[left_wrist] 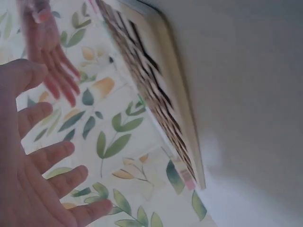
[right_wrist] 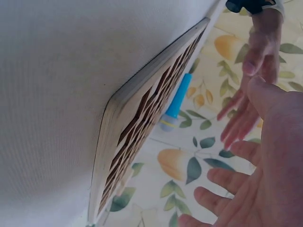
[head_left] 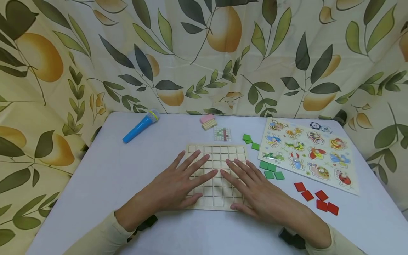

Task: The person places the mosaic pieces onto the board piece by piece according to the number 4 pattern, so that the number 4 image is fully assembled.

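Note:
A square wooden grid board (head_left: 218, 191) lies on the table in front of the person, its cells bare where they show. My left hand (head_left: 175, 184) is over the board's left part, palm down with the fingers spread. Over the right part is my right hand (head_left: 259, 193), spread the same way, the two index fingertips almost meeting. Both wrist views show the left palm (left_wrist: 35, 184) and the right palm (right_wrist: 270, 175) raised off the board, holding nothing. Parts of the board's sides are hidden beneath the hands.
Beyond the board lie a small pattern card (head_left: 222, 134) and a pink block (head_left: 207, 118) beside cream ones (head_left: 209, 124). Green tiles (head_left: 269, 175) and red tiles (head_left: 322, 205) lie to the right, near an insect picture board (head_left: 306, 152). A blue toy microphone (head_left: 138, 128) rests back left.

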A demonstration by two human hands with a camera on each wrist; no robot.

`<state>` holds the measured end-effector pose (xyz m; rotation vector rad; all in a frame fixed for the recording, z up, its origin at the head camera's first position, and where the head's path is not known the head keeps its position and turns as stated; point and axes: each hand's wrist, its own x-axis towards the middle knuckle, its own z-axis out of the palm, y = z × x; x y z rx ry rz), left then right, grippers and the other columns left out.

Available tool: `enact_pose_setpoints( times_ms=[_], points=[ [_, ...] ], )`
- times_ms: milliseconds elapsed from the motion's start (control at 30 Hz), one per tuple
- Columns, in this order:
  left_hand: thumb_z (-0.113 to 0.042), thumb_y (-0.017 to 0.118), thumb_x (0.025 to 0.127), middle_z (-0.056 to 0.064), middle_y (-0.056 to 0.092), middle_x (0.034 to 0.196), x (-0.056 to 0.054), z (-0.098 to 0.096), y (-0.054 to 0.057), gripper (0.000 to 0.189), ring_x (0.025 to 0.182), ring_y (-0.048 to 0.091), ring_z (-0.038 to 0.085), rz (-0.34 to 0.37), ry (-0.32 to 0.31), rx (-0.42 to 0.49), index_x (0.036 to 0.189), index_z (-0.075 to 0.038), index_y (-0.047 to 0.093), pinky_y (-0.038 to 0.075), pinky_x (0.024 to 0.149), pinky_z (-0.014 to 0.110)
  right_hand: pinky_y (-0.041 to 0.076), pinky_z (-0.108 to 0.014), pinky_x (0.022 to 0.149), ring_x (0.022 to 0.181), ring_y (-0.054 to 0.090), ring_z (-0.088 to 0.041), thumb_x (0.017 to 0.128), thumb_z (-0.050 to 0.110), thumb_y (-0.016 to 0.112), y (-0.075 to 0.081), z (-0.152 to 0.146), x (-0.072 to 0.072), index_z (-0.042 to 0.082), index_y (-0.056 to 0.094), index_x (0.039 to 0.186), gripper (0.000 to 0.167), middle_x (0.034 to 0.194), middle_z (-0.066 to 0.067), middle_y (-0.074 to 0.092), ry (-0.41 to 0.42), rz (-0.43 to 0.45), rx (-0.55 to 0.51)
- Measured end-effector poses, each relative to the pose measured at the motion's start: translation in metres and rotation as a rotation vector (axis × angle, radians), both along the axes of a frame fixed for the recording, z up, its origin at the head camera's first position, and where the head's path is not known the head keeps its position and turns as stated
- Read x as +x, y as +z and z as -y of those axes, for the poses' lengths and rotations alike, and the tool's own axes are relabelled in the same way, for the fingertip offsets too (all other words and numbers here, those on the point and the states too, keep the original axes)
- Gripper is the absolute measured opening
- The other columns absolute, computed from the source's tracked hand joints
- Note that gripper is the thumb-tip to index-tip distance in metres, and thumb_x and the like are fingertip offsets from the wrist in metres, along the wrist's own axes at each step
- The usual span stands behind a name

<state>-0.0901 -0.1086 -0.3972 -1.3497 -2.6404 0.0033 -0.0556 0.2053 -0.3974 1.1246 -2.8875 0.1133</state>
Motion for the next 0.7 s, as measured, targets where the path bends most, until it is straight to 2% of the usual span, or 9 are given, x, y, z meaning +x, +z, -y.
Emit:
enact_pose_setpoints(
  times_ms=[100,167,267,333,400,467,567,633,700],
  points=[
    [-0.052,0.060,0.106,0.003,0.018,0.182,0.004,0.000,0.005,0.081,0.168,0.021,0.030,0.071,0.010,0.080,0.172,-0.038,0.015,0.032,0.133,0.059,-0.013,-0.034,0.138,0.167,0.020,-0.029,0.097,0.062,0.069,0.004,-0.002,0.001,0.032,0.009,0.173,0.101,0.183,-0.001,0.012,-0.003,-0.011,-0.004],
    [-0.040,0.065,0.106,-0.002,0.030,0.178,0.012,0.002,0.009,0.075,0.164,0.034,0.023,0.261,0.054,0.264,0.170,-0.037,0.026,0.042,0.129,0.051,0.008,-0.040,0.141,0.165,0.027,-0.026,0.101,0.058,0.066,0.008,-0.006,0.002,0.031,0.014,0.173,0.093,0.181,0.000,0.019,0.005,-0.052,-0.039],
    [-0.021,0.071,0.105,-0.004,0.053,0.164,0.022,0.008,0.013,0.067,0.148,0.058,0.018,0.629,0.107,0.671,0.164,-0.031,0.042,0.057,0.114,0.039,0.038,-0.036,0.131,0.154,0.046,-0.023,0.108,0.047,0.059,0.016,-0.017,0.003,0.024,0.031,0.170,0.071,0.173,-0.002,0.039,0.005,-0.135,-0.189],
    [-0.011,0.070,0.104,0.001,0.061,0.155,0.027,0.013,0.012,0.064,0.138,0.066,0.021,0.859,0.132,0.956,0.160,-0.029,0.045,0.061,0.108,0.035,0.045,-0.022,0.123,0.143,0.056,-0.015,0.109,0.031,0.061,0.021,-0.029,0.002,0.019,0.045,0.163,0.057,0.163,-0.002,0.054,-0.035,-0.165,-0.347],
    [-0.009,0.069,0.104,0.009,0.060,0.155,0.029,0.018,0.008,0.068,0.137,0.067,0.025,0.969,0.149,1.089,0.162,-0.029,0.040,0.061,0.105,0.031,0.044,-0.009,0.116,0.133,0.062,-0.007,0.107,0.010,0.061,0.025,-0.041,0.002,0.013,0.056,0.154,0.048,0.151,-0.001,0.065,-0.102,-0.164,-0.538],
    [-0.007,0.069,0.103,0.015,0.055,0.158,0.030,0.024,-0.001,0.073,0.140,0.064,0.029,1.032,0.171,1.140,0.163,-0.031,0.036,0.061,0.106,0.030,0.042,-0.002,0.110,0.123,0.064,0.000,0.102,-0.006,0.060,0.024,-0.052,0.002,0.010,0.062,0.146,0.046,0.140,0.000,0.070,-0.188,-0.133,-0.724],
    [-0.005,0.071,0.101,0.015,0.050,0.162,0.029,0.030,-0.018,0.071,0.143,0.062,0.030,0.991,0.192,1.077,0.162,-0.028,0.041,0.059,0.108,0.029,0.046,0.000,0.101,0.114,0.065,0.005,0.102,-0.011,0.056,0.017,-0.070,0.001,0.007,0.065,0.139,0.042,0.131,-0.002,0.073,-0.336,-0.088,-0.871],
    [-0.003,0.072,0.100,0.015,0.049,0.164,0.026,0.033,-0.029,0.067,0.144,0.060,0.034,0.950,0.180,1.030,0.159,-0.022,0.046,0.059,0.109,0.034,0.046,0.001,0.098,0.112,0.064,0.003,0.105,-0.005,0.055,0.007,-0.081,-0.001,0.009,0.065,0.139,0.037,0.131,-0.005,0.072,-0.447,-0.058,-0.833],
    [-0.004,0.074,0.099,0.015,0.047,0.166,0.023,0.036,-0.036,0.065,0.145,0.059,0.036,0.906,0.160,0.998,0.158,-0.017,0.049,0.059,0.110,0.038,0.051,-0.007,0.093,0.113,0.063,-0.005,0.107,0.004,0.057,-0.003,-0.091,-0.006,0.012,0.064,0.140,0.035,0.133,-0.008,0.071,-0.542,-0.022,-0.711]
  ],
)
